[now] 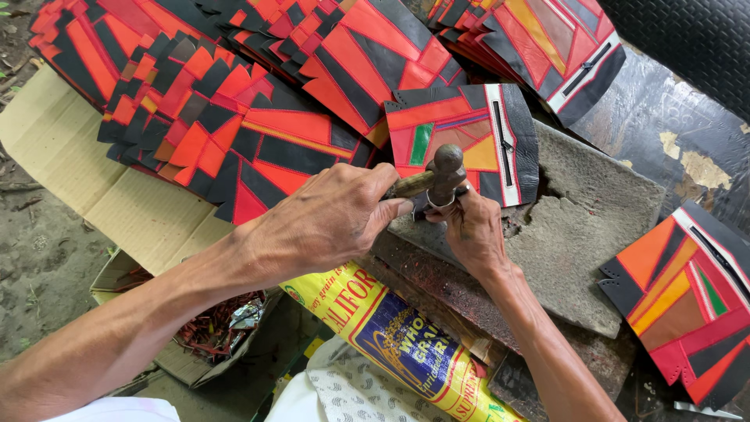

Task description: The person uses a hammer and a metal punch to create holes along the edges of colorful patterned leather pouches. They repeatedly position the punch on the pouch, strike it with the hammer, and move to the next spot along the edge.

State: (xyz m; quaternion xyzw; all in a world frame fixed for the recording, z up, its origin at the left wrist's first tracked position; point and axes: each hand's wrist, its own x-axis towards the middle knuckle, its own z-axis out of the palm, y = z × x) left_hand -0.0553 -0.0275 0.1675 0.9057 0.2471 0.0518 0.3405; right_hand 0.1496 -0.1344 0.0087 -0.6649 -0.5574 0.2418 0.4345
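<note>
My left hand (328,215) grips the wooden handle of a small hammer (445,173), whose dark metal head sits over the edge of a patchwork leather piece (461,137) in red, orange, green and black. My right hand (473,230) pinches a small metal ring or punch right under the hammer head, at the piece's lower edge. The piece lies on a rough grey stone slab (578,227).
Stacks of similar red, orange and black patchwork pieces (234,101) fan across the top. One more piece (687,305) lies at right. Flattened cardboard (70,164), a box of scraps (219,324) and a yellow printed sack (398,336) lie near me.
</note>
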